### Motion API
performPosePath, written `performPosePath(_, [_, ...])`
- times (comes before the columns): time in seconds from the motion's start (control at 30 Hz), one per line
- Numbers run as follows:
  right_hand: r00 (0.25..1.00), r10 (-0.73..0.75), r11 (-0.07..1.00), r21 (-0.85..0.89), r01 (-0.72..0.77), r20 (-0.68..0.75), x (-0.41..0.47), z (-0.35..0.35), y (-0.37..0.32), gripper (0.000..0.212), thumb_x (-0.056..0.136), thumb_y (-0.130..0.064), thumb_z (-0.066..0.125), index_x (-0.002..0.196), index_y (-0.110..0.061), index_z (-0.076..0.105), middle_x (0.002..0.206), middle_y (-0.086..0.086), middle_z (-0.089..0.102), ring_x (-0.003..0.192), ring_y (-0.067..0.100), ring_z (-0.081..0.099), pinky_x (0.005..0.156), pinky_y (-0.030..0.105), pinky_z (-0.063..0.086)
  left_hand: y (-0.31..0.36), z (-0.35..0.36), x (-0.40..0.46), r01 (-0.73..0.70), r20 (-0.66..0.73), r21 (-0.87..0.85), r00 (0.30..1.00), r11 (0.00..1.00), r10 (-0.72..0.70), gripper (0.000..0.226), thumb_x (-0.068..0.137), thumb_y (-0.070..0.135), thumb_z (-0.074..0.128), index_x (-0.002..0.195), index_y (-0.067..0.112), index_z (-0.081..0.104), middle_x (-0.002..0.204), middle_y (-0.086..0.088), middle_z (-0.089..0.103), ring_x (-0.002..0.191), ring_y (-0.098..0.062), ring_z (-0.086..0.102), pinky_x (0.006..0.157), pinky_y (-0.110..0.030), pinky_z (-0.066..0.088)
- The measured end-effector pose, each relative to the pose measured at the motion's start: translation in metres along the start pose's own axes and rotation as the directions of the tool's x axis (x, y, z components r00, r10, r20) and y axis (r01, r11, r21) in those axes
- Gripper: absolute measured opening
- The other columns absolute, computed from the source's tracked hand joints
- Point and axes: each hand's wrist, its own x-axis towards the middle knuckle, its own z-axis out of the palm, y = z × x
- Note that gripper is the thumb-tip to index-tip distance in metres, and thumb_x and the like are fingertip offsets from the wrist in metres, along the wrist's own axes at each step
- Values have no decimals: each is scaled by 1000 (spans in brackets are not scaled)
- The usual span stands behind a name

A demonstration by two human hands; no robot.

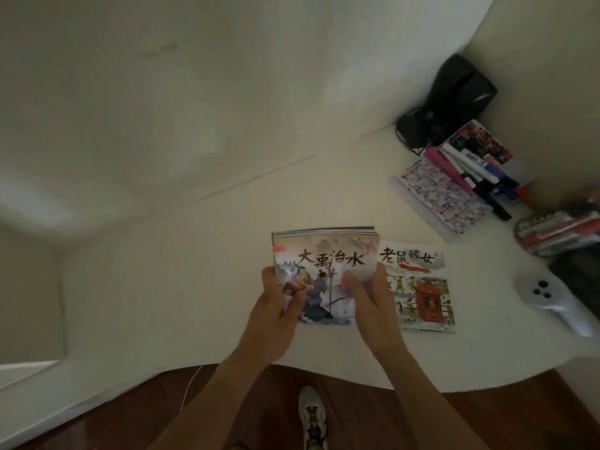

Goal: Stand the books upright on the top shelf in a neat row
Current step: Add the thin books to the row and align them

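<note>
A stack of thin picture books (328,254) is held in both hands just above the white shelf top (194,271). The front cover shows two painted figures and black brush lettering. My left hand (276,306) grips the stack's left edge, thumb on the cover. My right hand (370,297) grips its right edge, thumb across the cover. Another thin picture book (422,287) with a red sedan chair on its cover lies flat on the shelf, right of the stack and partly behind my right hand.
A patterned booklet (438,193) under several marker pens (467,170) lies at the right rear, beside a black device with cables (451,95). A white controller (552,300) and a pack of pens (558,232) sit at the right edge. Below is wooden floor (146,414) and a shoe (311,417).
</note>
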Motion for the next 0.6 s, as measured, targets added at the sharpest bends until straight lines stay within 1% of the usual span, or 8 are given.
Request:
performPosePath(0.07, [988,73,990,-110,-89,-138,5,-26,-10,28,101,-26,62,127,-21,53,107,-2,69,98,16,68,81,34,58,24,17,8,54,91,39,994,998,-58,25,107,20,53,120,13,33,103,3,65,81,-6,68,64,-24,52])
performPosePath(0.13, [958,146,953,-225,-203,-248,12,-60,-16,34,99,-31,61,126,-12,54,109,9,69,98,28,67,83,40,55,51,48,22,145,129,150,978,978,-165,26,106,23,54,116,13,33,96,-2,63,74,-15,64,52,-20,47])
performPosePath(0.17, [937,181,928,-263,-263,-298,17,-77,-15,40,99,-34,61,129,-9,52,113,14,67,101,33,65,86,43,54,61,66,30,156,127,218,974,963,-187,26,105,25,55,116,12,35,99,-5,62,79,-20,64,53,-19,45])
performPosePath(0.3, [879,289,837,-346,-424,-380,39,-123,-7,48,100,-36,56,132,-4,40,126,28,59,109,44,60,89,45,49,79,127,49,67,89,584,985,809,-145,41,106,37,49,130,3,50,126,-15,55,116,-30,56,94,-36,46])
performPosePath(0.37, [885,270,799,-425,-425,-378,49,-126,5,47,100,-34,55,131,-1,40,128,30,57,112,45,58,90,44,46,76,148,50,26,46,747,995,664,-90,45,106,40,44,133,5,51,130,-16,54,119,-31,52,98,-39,43])
performPosePath(0.43, [880,228,730,-524,-438,-416,55,-124,17,51,99,-38,56,132,-1,46,132,27,52,118,43,51,96,45,43,71,160,47,86,-44,763,996,640,-82,55,103,47,46,141,8,44,133,-17,49,121,-32,50,97,-38,46])
performPosePath(0.5, [864,147,629,-628,-457,-482,55,-126,23,57,94,-48,58,133,-7,54,135,22,47,122,41,44,101,47,40,65,166,44,129,-83,713,992,689,-100,58,102,49,48,144,10,39,132,-17,49,118,-31,53,94,-36,49])
performPosePath(0.6, [855,228,685,-548,-481,-465,53,-135,34,63,86,-57,61,127,-9,61,125,19,56,112,39,56,93,44,51,69,167,45,207,-144,629,978,750,-149,50,102,46,53,128,4,47,122,-16,57,109,-28,61,87,-32,51])
